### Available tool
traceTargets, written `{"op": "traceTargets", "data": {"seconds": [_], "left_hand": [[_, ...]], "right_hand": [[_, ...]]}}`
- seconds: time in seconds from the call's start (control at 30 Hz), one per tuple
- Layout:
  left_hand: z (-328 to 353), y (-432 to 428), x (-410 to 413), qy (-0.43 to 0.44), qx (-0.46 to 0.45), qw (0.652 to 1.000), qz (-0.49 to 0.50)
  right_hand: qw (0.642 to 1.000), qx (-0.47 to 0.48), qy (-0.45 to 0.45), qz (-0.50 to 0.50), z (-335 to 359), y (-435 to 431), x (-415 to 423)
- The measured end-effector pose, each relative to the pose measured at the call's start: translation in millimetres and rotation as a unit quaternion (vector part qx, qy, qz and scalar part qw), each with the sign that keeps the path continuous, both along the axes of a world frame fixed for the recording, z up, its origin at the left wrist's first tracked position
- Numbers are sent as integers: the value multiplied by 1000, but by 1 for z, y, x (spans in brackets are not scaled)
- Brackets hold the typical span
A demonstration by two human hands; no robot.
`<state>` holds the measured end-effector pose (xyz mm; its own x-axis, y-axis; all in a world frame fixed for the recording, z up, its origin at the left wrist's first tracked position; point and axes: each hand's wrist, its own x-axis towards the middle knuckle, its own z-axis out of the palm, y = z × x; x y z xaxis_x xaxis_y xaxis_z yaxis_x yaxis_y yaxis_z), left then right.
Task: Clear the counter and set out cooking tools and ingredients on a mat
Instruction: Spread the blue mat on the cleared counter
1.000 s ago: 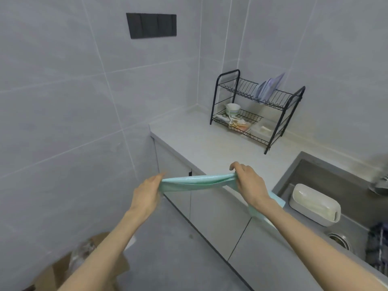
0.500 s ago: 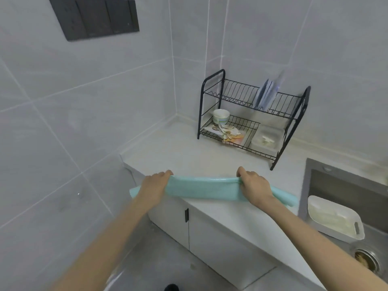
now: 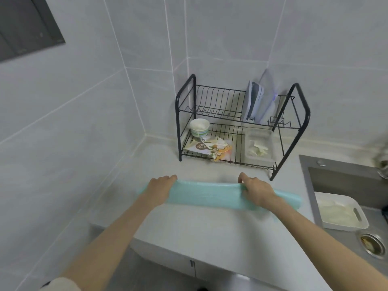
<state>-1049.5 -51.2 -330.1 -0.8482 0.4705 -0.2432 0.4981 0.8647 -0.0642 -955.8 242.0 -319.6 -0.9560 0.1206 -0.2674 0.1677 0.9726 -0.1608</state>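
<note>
Left hand [image 3: 160, 191] and right hand [image 3: 257, 191] each curl round the rolled teal mat [image 3: 205, 196], left near its 9 o'clock end, right toward 3; roll, off the counter [image 3: 210, 229] edge a second ago, now lies across mid-counter; judged ready to unroll; sink [image 3: 344, 181] with white tray [image 3: 340, 213] at 3; dish rack [image 3: 178, 122] at 12 may limit spread.

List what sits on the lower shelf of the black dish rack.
On the dish rack, the lower shelf holds a striped bowl, a printed packet and a clear container with pale pieces inside. Anything beneath the packet is covered.
</note>
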Motion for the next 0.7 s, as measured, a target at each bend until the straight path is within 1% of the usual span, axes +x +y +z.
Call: {"op": "traceTargets", "data": {"seconds": [0.27,0.37,0.47,0.6,0.7], "left_hand": [[-29,40,-78,-33,-58,998,-19],[-39,52,-98,-47,-59,997,-13],[-50,59,-112,-33,-31,999,1],[-64,62,-120,3,41,999,8],[-75,66,-120,-10,99,995,-12]], "right_hand": [[997,-23,-74,-7,-37,31,-67],[995,-17,-93,-10,-51,39,-85],[997,-4,-73,-17,-63,50,-97],[998,-38,-45,-36,-70,60,-100],[999,-47,-10,-18,-78,64,-97]]}}
